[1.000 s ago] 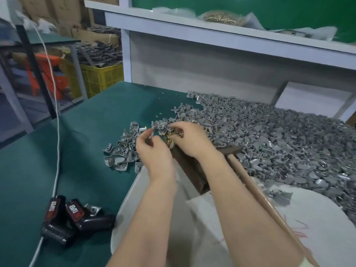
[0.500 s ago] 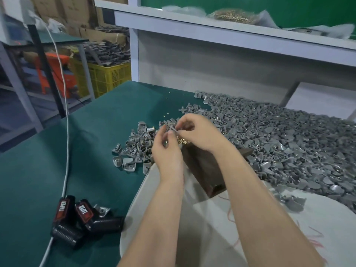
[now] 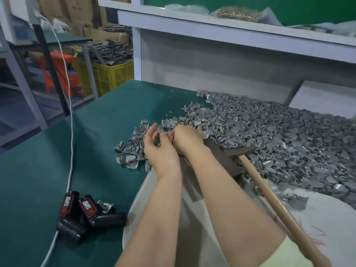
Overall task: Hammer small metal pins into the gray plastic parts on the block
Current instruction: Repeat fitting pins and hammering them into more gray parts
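My left hand is raised over the far end of the dark brown block and pinches a small gray plastic part between thumb and fingers. My right hand is pressed against it, back to the camera. Its fingers curl down toward the part and their tips are hidden, so no pin shows in them. A hammer with a wooden handle lies across the block beside my right forearm, held by neither hand. A big heap of gray parts lies behind and to the right.
A smaller cluster of gray parts lies left of my hands on the green table. Two black tools and a white cable sit near left. A white sheet lies under my arms. A bag of brass pins is on the shelf.
Both hands stay together over the block's far end. My left fingers have spread from a tight pinch, and a gray part now shows between them.
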`<action>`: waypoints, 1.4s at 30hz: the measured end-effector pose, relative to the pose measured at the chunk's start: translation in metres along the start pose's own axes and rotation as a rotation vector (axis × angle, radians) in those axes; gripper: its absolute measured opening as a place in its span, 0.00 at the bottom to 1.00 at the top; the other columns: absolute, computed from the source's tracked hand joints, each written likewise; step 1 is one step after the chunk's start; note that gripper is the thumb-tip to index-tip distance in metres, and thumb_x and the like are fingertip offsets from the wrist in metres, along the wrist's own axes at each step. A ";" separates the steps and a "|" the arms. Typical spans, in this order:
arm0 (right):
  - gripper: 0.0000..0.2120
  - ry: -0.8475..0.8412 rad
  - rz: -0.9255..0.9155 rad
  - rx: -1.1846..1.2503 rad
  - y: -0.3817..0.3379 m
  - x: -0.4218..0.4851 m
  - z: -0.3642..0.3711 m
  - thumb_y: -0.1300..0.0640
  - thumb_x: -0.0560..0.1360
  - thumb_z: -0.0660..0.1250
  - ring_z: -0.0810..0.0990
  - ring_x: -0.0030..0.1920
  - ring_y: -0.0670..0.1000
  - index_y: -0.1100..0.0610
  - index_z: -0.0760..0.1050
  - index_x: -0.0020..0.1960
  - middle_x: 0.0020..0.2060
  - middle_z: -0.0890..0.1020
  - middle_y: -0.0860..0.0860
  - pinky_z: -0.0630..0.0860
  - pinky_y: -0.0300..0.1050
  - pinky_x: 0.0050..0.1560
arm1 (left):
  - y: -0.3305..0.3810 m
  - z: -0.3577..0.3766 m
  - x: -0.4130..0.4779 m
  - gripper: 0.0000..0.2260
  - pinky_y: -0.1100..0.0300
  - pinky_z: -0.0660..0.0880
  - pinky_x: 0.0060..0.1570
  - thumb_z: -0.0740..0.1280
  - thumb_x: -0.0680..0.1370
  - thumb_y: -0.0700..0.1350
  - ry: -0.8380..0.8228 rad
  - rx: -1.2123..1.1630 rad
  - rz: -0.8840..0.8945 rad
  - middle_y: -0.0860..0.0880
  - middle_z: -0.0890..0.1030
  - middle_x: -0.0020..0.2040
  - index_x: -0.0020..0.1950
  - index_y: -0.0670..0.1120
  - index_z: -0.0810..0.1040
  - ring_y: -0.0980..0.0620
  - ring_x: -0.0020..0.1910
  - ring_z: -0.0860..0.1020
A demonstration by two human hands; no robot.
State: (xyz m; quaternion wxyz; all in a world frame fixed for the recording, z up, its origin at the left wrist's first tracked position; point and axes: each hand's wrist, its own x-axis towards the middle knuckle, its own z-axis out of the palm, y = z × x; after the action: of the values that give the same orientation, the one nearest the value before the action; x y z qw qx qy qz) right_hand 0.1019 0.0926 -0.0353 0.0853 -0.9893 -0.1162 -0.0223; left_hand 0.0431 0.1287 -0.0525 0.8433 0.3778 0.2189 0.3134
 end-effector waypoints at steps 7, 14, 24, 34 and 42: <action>0.08 -0.065 0.026 -0.056 -0.010 0.010 -0.003 0.58 0.74 0.61 0.75 0.60 0.56 0.54 0.72 0.52 0.58 0.78 0.53 0.62 0.54 0.59 | -0.002 -0.003 0.005 0.12 0.66 0.74 0.41 0.63 0.77 0.34 0.073 -0.001 0.011 0.44 0.78 0.51 0.50 0.51 0.76 0.59 0.36 0.79; 0.10 -0.079 0.100 0.080 -0.013 0.011 0.002 0.57 0.77 0.58 0.74 0.61 0.57 0.56 0.76 0.54 0.60 0.78 0.55 0.61 0.55 0.61 | -0.003 -0.002 0.004 0.14 0.66 0.75 0.40 0.67 0.75 0.36 0.092 0.058 0.021 0.50 0.79 0.57 0.55 0.53 0.75 0.65 0.35 0.79; 0.06 -0.187 0.010 0.000 -0.011 0.014 0.000 0.56 0.76 0.60 0.74 0.59 0.57 0.55 0.70 0.41 0.58 0.77 0.55 0.65 0.54 0.57 | -0.002 0.000 0.003 0.15 0.54 0.75 0.59 0.65 0.77 0.36 0.089 0.083 0.017 0.46 0.79 0.59 0.62 0.48 0.74 0.48 0.57 0.79; 0.07 0.019 -0.006 0.191 -0.004 0.011 -0.004 0.66 0.74 0.61 0.77 0.49 0.59 0.63 0.77 0.40 0.42 0.79 0.58 0.70 0.46 0.45 | -0.001 0.000 0.001 0.05 0.52 0.75 0.59 0.61 0.79 0.38 0.096 0.150 0.092 0.39 0.80 0.54 0.50 0.47 0.73 0.45 0.55 0.79; 0.09 0.135 0.203 1.159 0.067 -0.031 -0.049 0.69 0.78 0.59 0.77 0.36 0.47 0.62 0.78 0.47 0.37 0.79 0.52 0.79 0.42 0.45 | -0.007 0.013 -0.025 0.05 0.69 0.69 0.46 0.60 0.80 0.40 -0.385 0.567 0.276 0.54 0.78 0.43 0.50 0.46 0.75 0.53 0.46 0.76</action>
State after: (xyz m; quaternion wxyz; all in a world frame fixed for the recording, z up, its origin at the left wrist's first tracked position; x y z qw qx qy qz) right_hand 0.0859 0.0131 0.0001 0.6206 -0.7840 -0.0086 -0.0101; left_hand 0.0356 0.1017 -0.0466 0.6806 0.6745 0.0817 0.2742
